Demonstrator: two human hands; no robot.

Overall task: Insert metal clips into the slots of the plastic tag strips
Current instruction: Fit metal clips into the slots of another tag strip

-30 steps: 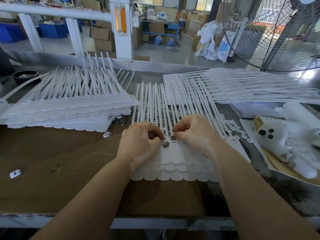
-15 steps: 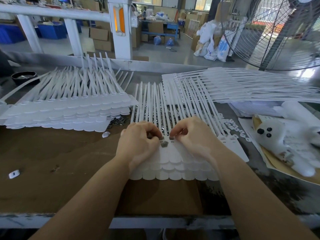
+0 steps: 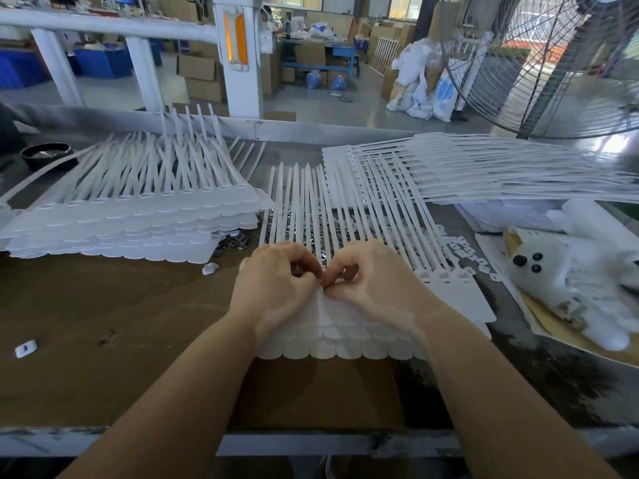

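Observation:
A stack of white plastic tag strips (image 3: 332, 344) lies in front of me, its rounded tags toward me and its thin tails pointing away. Both hands rest on its slot row with curled fingers, and their tips meet in the middle. My left hand (image 3: 273, 288) grips the top strip at the slot. My right hand (image 3: 377, 281) pinches a small metal clip there, which the fingertips hide. Loose metal clips (image 3: 311, 219) lie under the tails behind my hands.
A taller pile of strips (image 3: 131, 223) sits at the left and a fanned pile (image 3: 484, 171) at the back right. A white plush toy (image 3: 567, 271) lies on the right, with a floor fan (image 3: 553, 63) behind it. A black bowl (image 3: 45, 155) stands far left.
My two hands have closed in on each other. The metal clip that lay in sight between them is now covered by the fingertips.

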